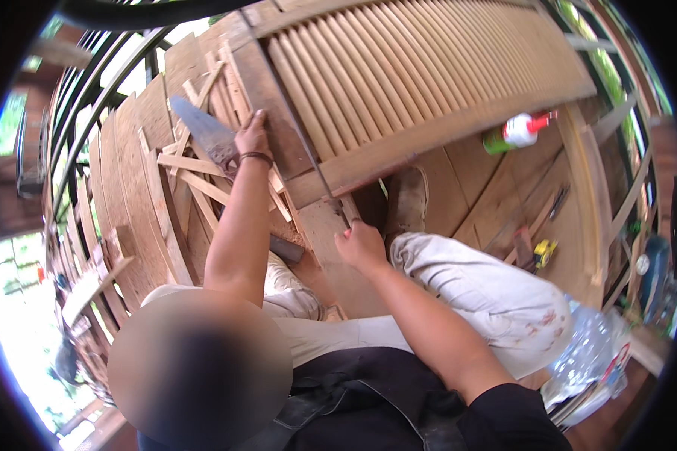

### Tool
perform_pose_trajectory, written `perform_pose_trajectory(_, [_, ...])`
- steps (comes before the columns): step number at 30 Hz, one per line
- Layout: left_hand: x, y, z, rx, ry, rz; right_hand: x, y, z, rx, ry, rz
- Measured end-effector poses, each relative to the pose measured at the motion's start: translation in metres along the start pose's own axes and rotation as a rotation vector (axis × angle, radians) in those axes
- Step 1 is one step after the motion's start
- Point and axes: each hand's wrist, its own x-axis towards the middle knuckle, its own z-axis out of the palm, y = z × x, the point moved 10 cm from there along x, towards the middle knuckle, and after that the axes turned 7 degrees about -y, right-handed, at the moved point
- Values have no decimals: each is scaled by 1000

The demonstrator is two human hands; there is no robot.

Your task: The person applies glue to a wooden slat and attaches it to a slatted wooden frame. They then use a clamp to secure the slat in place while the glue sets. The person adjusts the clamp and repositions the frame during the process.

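A louvered wooden shutter panel (421, 75) lies across the work in front of me. Along its left end runs a long dark metal bar (289, 113), which looks like a bar clamp, over a brown board (267, 94). My left hand (253, 137) is on the board's left edge, thumb on top; its other fingers are mostly hidden. At the bar's near end, my right hand (362, 246) is closed round a handle, a bit of red showing at the fingers. A handsaw (203, 128) lies beside my left hand, its handle partly behind my forearm.
Loose wood strips (192, 169) are heaped on the planks at left. A green and white bottle (511, 134) with a red cap lies beyond my right knee. Nearer are a yellow tape measure (544, 252) and a dark tool (557, 203). Clear plastic bottles (587, 342) sit at lower right.
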Motion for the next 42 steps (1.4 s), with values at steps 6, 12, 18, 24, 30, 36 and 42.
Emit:
perform_pose_trajectory(6, [-5, 2, 7, 27, -49, -88, 10, -3, -4, 36, -91, 16])
perform_pose_trajectory(12, [-2, 0, -6, 42, -18, -170, 11, -1, 4, 99, -119, -32])
perform_pose_trajectory(18, [-8, 5, -2, 40, -49, -181, 0, -6, 0, 160, -117, -60])
perform_pose_trajectory(24, [-10, 9, 3, 37, -24, -147, -9, -14, -2, 33, -45, -75])
perform_pose_trajectory(30, [-4, 5, -2, 57, 10, -78, -15, -19, -3, 7, 88, -67])
perform_pose_trajectory(36, [-2, 2, -6, 13, 16, -25, 6, -8, 9, 101, -71, -114])
perform_pose_trajectory(42, [-11, 5, 4, 22, 30, -18, -6, -3, 6, 76, 65, -101])
